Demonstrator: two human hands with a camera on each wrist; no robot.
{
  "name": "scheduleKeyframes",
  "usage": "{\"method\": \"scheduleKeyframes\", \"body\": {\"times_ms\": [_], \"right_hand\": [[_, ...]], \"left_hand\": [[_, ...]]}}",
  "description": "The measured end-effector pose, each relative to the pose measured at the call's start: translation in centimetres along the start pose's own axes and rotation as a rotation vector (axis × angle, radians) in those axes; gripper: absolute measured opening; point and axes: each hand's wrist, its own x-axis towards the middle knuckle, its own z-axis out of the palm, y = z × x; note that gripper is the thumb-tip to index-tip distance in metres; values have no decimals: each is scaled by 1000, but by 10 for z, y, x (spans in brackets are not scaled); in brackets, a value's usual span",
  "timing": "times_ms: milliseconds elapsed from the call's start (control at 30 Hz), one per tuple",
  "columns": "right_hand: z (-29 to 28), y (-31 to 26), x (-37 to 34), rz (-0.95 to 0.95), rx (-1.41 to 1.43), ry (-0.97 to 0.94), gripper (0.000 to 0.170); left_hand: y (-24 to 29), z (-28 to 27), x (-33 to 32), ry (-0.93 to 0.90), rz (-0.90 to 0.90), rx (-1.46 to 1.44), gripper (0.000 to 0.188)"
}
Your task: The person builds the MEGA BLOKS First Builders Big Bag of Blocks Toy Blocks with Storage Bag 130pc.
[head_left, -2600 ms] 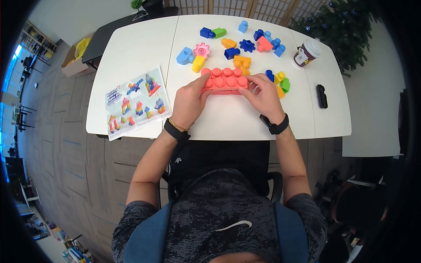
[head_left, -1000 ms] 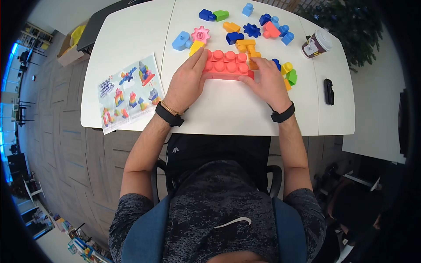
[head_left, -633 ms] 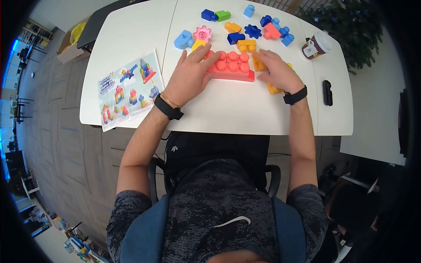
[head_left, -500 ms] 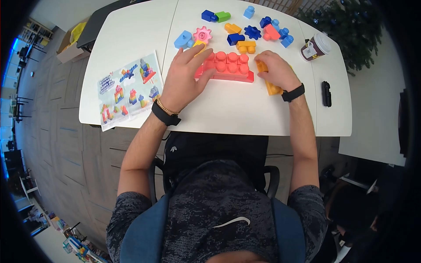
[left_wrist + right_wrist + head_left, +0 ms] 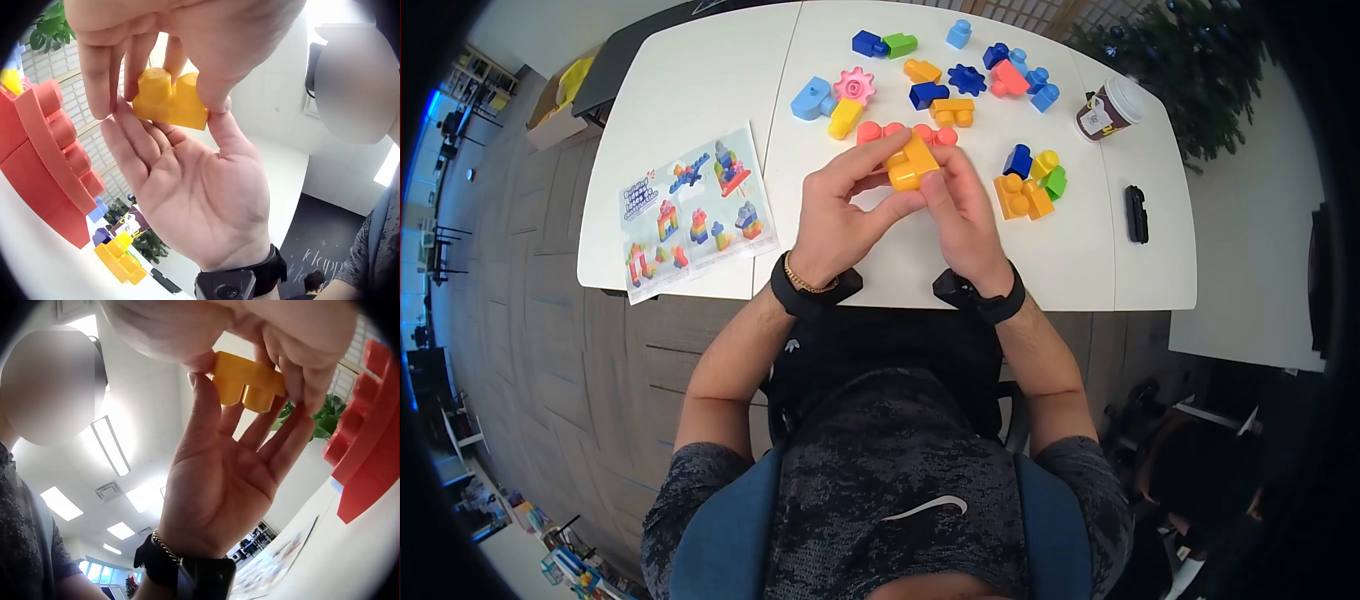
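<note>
Both hands meet around an orange two-stud block [image 5: 912, 163], lifted in front of a red studded block assembly [image 5: 945, 136]. My left hand [image 5: 840, 215] pinches the block between thumb and fingers from the left. On the other side my right hand [image 5: 970, 225] pinches it too, thumb near its lower corner. In the left wrist view the orange block [image 5: 170, 103] shows two studs, with the red assembly [image 5: 53, 156] beside the hands. The right wrist view shows the orange block [image 5: 247, 381] between the fingertips; the red assembly [image 5: 375, 425] stands at right. Hands partly hide it in the head view.
A picture sheet [image 5: 697, 215] lies at left. Behind are a pink gear [image 5: 855, 86], a dark blue gear [image 5: 967, 80] and several loose blocks. An orange, green and blue group [image 5: 1022, 190] sits right, near a paper cup [image 5: 1108, 108] and black object [image 5: 1136, 214].
My right hand has moved left from the orange blocks at the right, bringing one orange block in front of the red assembly. My left hand has moved right and grips that block too.
</note>
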Motion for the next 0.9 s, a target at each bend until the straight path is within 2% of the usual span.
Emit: {"method": "scheduleKeyframes", "body": {"times_ms": [33, 100, 133, 200, 267, 300, 333, 367, 400, 467, 667, 767, 900], "right_hand": [[1, 1, 1, -4, 2, 5, 49], [2, 2, 5, -176, -262, 20, 55], [-1, -1, 11, -98, -82, 27, 60], [-44, -22, 43, 1, -359, 53, 50], [-97, -9, 85, -83, -823, 103, 39], [-117, -1, 96, -88, -827, 103, 39], [-134, 8, 106, -112, -1040, -38, 35], [-140, 12, 113, -134, -1249, -180, 31], [-143, 19, 115, -143, -1249, -176, 31], [-139, 22, 117, -93, -1424, -296, 35], [-127, 31, 123, 55, -1623, -217, 38], [-125, 28, 115, 25, -1572, -136, 40], [-143, 31, 110, -41, -1500, -20, 39]], "left_hand": [[-2, -3, -2, 11, -8, -2, 62], [-1, -11, -5, 13, -11, 3, 61], [1, -15, -5, 40, -57, -52, 59], [4, -28, -5, 66, -102, -106, 57], [5, -42, 1, 97, -63, 119, 57], [6, -46, 7, 116, -1, 200, 56], [10, -50, 12, 120, 12, 200, 56], [16, -55, 16, 48, 28, 315, 56], [20, -59, 20, -27, 41, 432, 57], [20, -63, 27, -25, 100, 483, 55], [19, -56, 39, -154, 151, 544, 54], [15, -55, 45, -210, 212, 574, 56], [23, -47, 57, -273, 165, 670, 62]]}}
